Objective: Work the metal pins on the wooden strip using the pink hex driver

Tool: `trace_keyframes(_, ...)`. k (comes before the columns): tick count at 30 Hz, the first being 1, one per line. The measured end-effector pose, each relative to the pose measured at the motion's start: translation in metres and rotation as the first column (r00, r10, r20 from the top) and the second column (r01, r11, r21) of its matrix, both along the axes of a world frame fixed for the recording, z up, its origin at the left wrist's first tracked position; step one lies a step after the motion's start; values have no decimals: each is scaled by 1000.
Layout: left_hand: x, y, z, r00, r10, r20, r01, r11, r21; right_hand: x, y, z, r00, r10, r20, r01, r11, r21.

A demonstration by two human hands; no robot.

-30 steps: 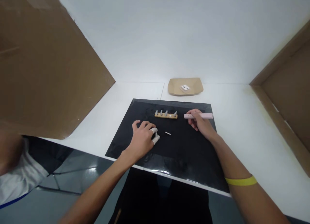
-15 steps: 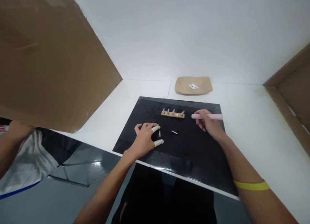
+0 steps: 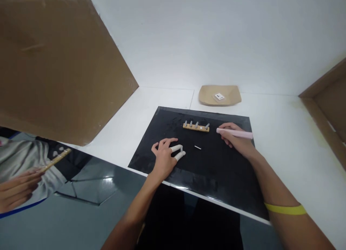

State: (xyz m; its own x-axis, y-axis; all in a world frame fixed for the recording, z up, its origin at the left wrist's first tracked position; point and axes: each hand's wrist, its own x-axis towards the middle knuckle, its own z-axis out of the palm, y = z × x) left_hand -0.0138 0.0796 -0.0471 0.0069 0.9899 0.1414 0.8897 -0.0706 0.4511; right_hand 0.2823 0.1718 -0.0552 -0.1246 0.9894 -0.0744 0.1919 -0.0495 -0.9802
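My left hand (image 3: 165, 157) rests low over the black mat (image 3: 205, 178). White covers wrap its thumb and index finger, whose tips pinch a small grey peg (image 3: 181, 149); the other fingers are spread. Pink and pen-shaped, a thick stick (image 3: 239, 133) lies in the grip of my right hand (image 3: 234, 138) at the mat's right side. Between the hands is a thin white rod (image 3: 198, 147). Farther back sits a narrow wooden strip (image 3: 203, 129) bearing several grey pegs, some tilted, with a white round spot near its right end.
Behind the mat stands a tan paper tray (image 3: 204, 98) holding a small labelled clear packet (image 3: 218, 96). A brown cardboard panel (image 3: 67, 70) blocks the left side. Beyond it, another person's hand (image 3: 21, 188) holds a light wooden strip (image 3: 56, 160).
My left thumb and index finger have closed on the small grey peg. My right hand keeps the pink stick. The other person's hand has come into view with a strip.
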Motion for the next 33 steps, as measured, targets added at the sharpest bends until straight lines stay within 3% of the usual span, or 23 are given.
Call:
trace_keyframes(12, 3, -5, -10, 999, 31, 43, -32, 999, 39, 1, -3, 1, 998, -29, 56, 30, 999, -12)
trace_keyframes(21, 4, -8, -1, 996, 29, 82, -34, 998, 55, 4, -6, 7, 999, -29, 31, 27, 998, 62)
trace_keyframes(24, 6, -14, 10, 994, -30, 106, 22, 997, 74, -11, -34, 26, 998, -67, 24, 63, 990, 124)
trace_keyframes(26, 8, -20, 21, 983, -103, 152, 91, 992, 88, -27, -64, 45, 999, 1, 49, -14, 964, 267)
trace_keyframes(28, 8, -27, 35, 962, -174, 210, 159, 983, 85, -43, -96, 65, 963, 161, 214, -244, 858, 452)
trace_keyframes(29, 8, -30, 41, 952, -202, 232, 187, 979, 82, -51, -111, 73, 953, 160, 257, -279, 794, 541)
trace_keyframes(33, 6, -40, 65, 915, -308, 259, 288, 951, 115, -70, -152, 85, 957, -144, 250, -45, 782, 621)
